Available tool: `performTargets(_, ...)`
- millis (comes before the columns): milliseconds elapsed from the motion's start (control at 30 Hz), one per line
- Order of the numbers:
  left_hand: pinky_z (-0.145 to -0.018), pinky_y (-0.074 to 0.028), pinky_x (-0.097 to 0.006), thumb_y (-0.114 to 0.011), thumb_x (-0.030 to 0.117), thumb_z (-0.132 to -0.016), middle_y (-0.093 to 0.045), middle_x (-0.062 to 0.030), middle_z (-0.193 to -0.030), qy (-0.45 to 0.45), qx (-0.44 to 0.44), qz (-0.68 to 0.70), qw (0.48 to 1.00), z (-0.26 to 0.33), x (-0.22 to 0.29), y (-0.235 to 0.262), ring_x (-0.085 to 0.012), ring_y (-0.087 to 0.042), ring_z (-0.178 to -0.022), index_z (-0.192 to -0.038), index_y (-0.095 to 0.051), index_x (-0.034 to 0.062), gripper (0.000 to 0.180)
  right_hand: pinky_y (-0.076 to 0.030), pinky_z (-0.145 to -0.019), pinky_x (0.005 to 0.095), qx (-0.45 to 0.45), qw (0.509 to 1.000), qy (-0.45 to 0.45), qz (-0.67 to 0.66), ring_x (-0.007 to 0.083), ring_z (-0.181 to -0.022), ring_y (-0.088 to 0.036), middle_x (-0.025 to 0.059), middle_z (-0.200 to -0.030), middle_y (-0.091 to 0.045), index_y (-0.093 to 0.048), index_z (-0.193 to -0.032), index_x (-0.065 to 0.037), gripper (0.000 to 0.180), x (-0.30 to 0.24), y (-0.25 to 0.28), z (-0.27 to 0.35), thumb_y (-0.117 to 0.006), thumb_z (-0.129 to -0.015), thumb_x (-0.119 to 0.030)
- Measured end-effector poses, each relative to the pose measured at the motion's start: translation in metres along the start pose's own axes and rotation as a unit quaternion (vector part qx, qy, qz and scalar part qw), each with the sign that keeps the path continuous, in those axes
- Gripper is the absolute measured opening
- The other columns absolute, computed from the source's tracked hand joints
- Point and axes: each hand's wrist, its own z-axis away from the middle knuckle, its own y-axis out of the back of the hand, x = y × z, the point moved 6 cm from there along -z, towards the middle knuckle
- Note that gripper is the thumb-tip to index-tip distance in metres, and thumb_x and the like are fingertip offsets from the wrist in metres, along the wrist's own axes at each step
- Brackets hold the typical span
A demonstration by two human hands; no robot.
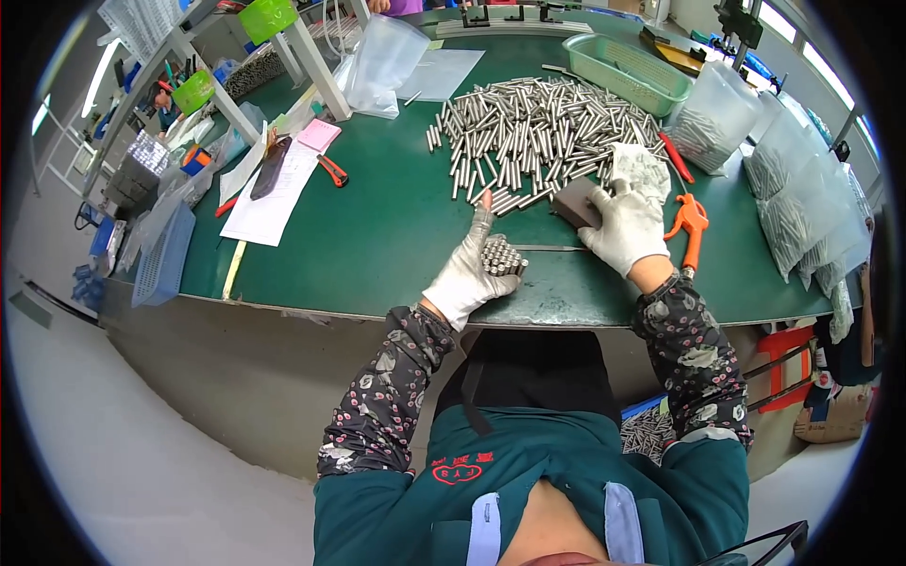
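Observation:
A bundle of short metal pins (502,257) stands in my left hand (462,278), ends facing up. That hand wears a white glove with bare fingertips, and its fingers curl round the bundle. In a white glove too, my right hand (625,231) grips a dark brown block (576,203) resting on the green table. Between the hands lies a thin metal strip (552,248), partly hidden by my right hand. Beyond both hands spreads a large heap of loose metal pins (538,127). A crumpled white cloth (642,168) lies just past my right hand.
Right of my right hand lies an orange air gun (692,222), near a red-handled tool (675,157). Behind the heap is a green basket (613,80); bags of pins (793,198) line the right edge. Papers (274,203), a phone (272,168) and a red cutter (332,171) lie left.

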Motion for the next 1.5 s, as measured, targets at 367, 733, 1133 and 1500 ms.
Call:
performTargets(367,-0.091,-0.042,-0.029,-0.074,0.000,-0.053,-0.033,-0.0121,-0.134,0.025,-0.022,0.021,0.999,0.000,-0.005,-0.003,-0.0163,-0.049,-0.103,-0.142,-0.009,0.0174,0.111,-0.043,-0.060,0.0326,0.023,0.932,0.297,0.206,0.0181,-0.074,-0.055,0.0035,-0.070,-0.053,-0.057,-0.074,-0.008,0.009,-0.057,-0.026,0.032,-0.051,-0.073,-0.013)
performTargets(733,-0.087,-0.042,-0.027,-0.072,0.000,-0.056,-0.035,-0.0124,-0.132,0.008,-0.024,0.013,1.000,0.001,-0.003,0.000,-0.0163,-0.049,-0.099,-0.142,-0.006,0.0188,0.110,-0.045,-0.060,0.0409,-0.077,0.942,0.166,-0.283,0.0315,-0.067,-0.058,0.0112,-0.070,-0.060,-0.057,-0.085,-0.011,0.009,-0.037,0.021,0.014,-0.053,-0.077,-0.014)
performTargets(1133,-0.072,-0.043,-0.020,-0.066,-0.008,-0.061,-0.046,0.0020,-0.079,0.004,-0.032,0.015,0.999,0.003,0.001,-0.005,-0.0076,-0.049,-0.074,-0.141,0.000,0.0299,0.111,-0.047,-0.061,0.0383,-0.134,0.931,0.224,-0.256,0.0296,-0.068,-0.059,0.0090,-0.072,-0.062,-0.060,-0.086,-0.013,0.012,-0.062,0.006,0.005,-0.057,-0.076,-0.018)
performTargets(1500,-0.075,-0.044,-0.022,-0.068,-0.008,-0.060,-0.049,-0.0027,-0.089,0.012,-0.044,0.015,0.999,0.003,0.001,-0.006,-0.0095,-0.052,-0.079,-0.141,0.000,0.0318,0.112,-0.046,-0.058,0.0372,-0.110,0.925,0.250,-0.264,0.0290,-0.065,-0.059,0.0088,-0.068,-0.061,-0.060,-0.081,-0.013,0.008,-0.057,0.014,0.004,-0.059,-0.075,-0.017)
